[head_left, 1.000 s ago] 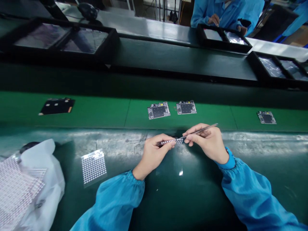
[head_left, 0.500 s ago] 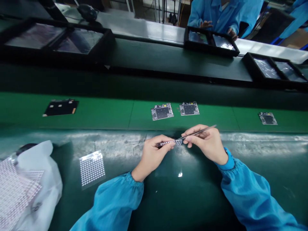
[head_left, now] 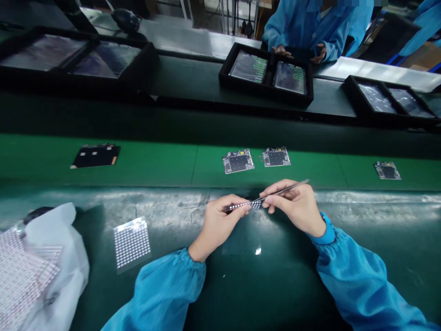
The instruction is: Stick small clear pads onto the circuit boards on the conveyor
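Observation:
Between thumb and fingers, my left hand (head_left: 220, 223) pinches a small dark sheet of white dot stickers (head_left: 255, 205), which sticks out to the right. My right hand (head_left: 292, 204) is closed on a pair of metal tweezers (head_left: 285, 189). Their tips reach down-left to the sheet; whether they grip a dot is too small to tell. Just beyond my hands, two circuit boards (head_left: 238, 162) lie face up side by side on the green belt (head_left: 165, 161). A larger clear sheet of white dots (head_left: 132, 241) rests on the table left of my left forearm.
A white plastic bag (head_left: 70, 257) with dotted sheets stands at the left. Farther along the belt are a black-backed board (head_left: 96, 156) and another circuit board (head_left: 387, 170). Black two-window trays (head_left: 270, 89) line the far side, where a person in blue stands.
The boards on the belt have shifted slightly right. Across the line, the middle black tray has moved left and nearer, away from the other person's hands. My hands hold nearly the same pose.

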{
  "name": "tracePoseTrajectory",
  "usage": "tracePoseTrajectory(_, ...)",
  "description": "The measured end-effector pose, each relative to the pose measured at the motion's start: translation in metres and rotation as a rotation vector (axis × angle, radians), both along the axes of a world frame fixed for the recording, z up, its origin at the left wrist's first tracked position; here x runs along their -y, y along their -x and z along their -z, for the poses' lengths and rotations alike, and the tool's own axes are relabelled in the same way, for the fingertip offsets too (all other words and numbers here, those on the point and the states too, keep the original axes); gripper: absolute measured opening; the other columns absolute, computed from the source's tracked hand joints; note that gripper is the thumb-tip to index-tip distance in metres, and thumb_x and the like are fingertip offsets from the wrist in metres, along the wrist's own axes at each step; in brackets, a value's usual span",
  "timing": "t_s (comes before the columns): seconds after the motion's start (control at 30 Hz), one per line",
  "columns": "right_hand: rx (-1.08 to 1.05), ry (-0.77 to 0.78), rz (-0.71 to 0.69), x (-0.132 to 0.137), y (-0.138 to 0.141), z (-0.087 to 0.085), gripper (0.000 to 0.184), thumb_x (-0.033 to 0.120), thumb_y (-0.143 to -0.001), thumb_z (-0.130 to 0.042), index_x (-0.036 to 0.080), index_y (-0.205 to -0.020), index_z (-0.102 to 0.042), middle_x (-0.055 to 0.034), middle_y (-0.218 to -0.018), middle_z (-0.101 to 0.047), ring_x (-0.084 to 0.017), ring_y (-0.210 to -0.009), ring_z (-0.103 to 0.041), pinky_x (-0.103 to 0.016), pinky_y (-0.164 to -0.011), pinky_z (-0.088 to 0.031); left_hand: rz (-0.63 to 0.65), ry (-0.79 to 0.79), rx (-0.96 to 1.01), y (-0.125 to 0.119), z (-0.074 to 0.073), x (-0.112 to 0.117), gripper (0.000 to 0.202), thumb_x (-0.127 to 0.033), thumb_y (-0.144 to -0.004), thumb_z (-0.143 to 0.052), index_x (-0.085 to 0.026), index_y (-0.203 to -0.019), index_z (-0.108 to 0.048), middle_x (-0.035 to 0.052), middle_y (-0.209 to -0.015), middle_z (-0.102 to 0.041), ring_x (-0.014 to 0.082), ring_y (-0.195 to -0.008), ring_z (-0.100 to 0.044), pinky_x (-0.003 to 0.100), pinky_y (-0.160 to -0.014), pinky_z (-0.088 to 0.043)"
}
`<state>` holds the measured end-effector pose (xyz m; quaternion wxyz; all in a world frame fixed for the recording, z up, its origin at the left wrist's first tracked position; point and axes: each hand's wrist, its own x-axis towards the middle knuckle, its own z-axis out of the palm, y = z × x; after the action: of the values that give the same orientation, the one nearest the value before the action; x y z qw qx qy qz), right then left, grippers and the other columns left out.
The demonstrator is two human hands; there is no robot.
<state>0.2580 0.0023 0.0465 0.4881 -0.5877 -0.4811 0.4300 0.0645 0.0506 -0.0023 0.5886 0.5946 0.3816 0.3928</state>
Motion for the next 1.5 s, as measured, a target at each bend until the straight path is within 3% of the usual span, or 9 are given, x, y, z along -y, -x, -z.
tracePoseTrajectory(0.17,0.011,-0.002,-0.001,0.000,0.000,0.000,0.023,0.033,-0.083,-0.077,0.020,-0.064,-0.077,-0.0088,-0.083,-0.076,-0.018,-0.065,-0.070,-0.030,-0.052,-0.058,0.006,-0.009,-0.002,0.000,0.001,0.000,0.005,-0.015,-0.077,-0.074,-0.016,-0.074,-0.077,0.0031,-0.066,-0.075,0.0130,-0.056,-0.067,0.021,-0.054,-0.054)
tracePoseTrajectory(0.47,-0.056,0.012,0.023,0.002,0.001,0.001,0.017,0.030,-0.081,-0.079,0.016,-0.071,-0.076,-0.0081,-0.076,-0.076,-0.016,-0.054,-0.068,-0.029,-0.051,-0.058,0.004,-0.003,-0.014,-0.001,-0.002,0.000,0.005,-0.014,-0.077,-0.074,-0.016,-0.073,-0.077,0.0030,-0.066,-0.075,0.0126,-0.056,-0.067,0.020,-0.053,-0.053)
tracePoseTrajectory(0.6,-0.124,-0.025,0.082,-0.004,-0.014,0.003,0.014,0.028,-0.078,-0.081,0.015,-0.078,-0.075,-0.0068,-0.073,-0.076,-0.016,-0.052,-0.068,-0.029,-0.051,-0.058,-0.011,-0.017,-0.028,0.000,0.003,-0.001,0.006,-0.013,-0.076,-0.075,-0.017,-0.073,-0.078,0.0017,-0.065,-0.075,0.0116,-0.056,-0.067,0.018,-0.054,-0.053)
tracePoseTrajectory(0.8,-0.081,-0.142,0.365,-0.059,-0.073,0.027,0.022,0.028,-0.069,-0.085,0.013,-0.077,-0.070,-0.0040,-0.061,-0.071,-0.015,-0.049,-0.066,-0.026,-0.048,-0.057,-0.008,-0.044,-0.011,0.000,0.006,-0.003,0.007,-0.014,-0.076,-0.075,-0.019,-0.072,-0.079,0.0009,-0.067,-0.076,0.0111,-0.057,-0.068,0.016,-0.055,-0.055)
tracePoseTrajectory(1.0,-0.062,0.028,0.457,-0.109,-0.101,0.050,0.021,0.025,-0.065,-0.083,0.013,-0.073,-0.066,-0.0031,-0.056,-0.069,-0.013,-0.044,-0.063,-0.021,-0.044,-0.056,-0.014,-0.058,-0.057,0.002,0.006,-0.003,0.007,-0.016,-0.077,-0.074,-0.019,-0.075,-0.079,0.0009,-0.067,-0.076,0.0111,-0.055,-0.067,0.017,-0.055,-0.056)
tracePoseTrajectory(1.3,-0.027,0.057,0.485,-0.106,-0.110,0.055,0.015,0.021,-0.067,-0.077,0.013,-0.075,-0.067,-0.0041,-0.057,-0.070,-0.013,-0.044,-0.063,-0.020,-0.042,-0.055,-0.012,-0.079,-0.081,0.003,0.003,-0.004,0.006,-0.016,-0.077,-0.075,-0.019,-0.075,-0.080,0.0011,-0.067,-0.076,0.0113,-0.054,-0.067,0.017,-0.053,-0.055)
tracePoseTrajectory(1.5,-0.035,0.051,0.476,-0.102,-0.117,0.061,0.026,0.029,-0.064,-0.079,0.014,-0.082,-0.067,-0.0045,-0.061,-0.071,-0.016,-0.046,-0.064,-0.024,-0.039,-0.056,-0.003,-0.090,-0.085,0.004,0.003,-0.004,0.008,-0.016,-0.078,-0.074,-0.020,-0.076,-0.080,0.0004,-0.066,-0.075,0.0111,-0.054,-0.066,0.017,-0.053,-0.055)
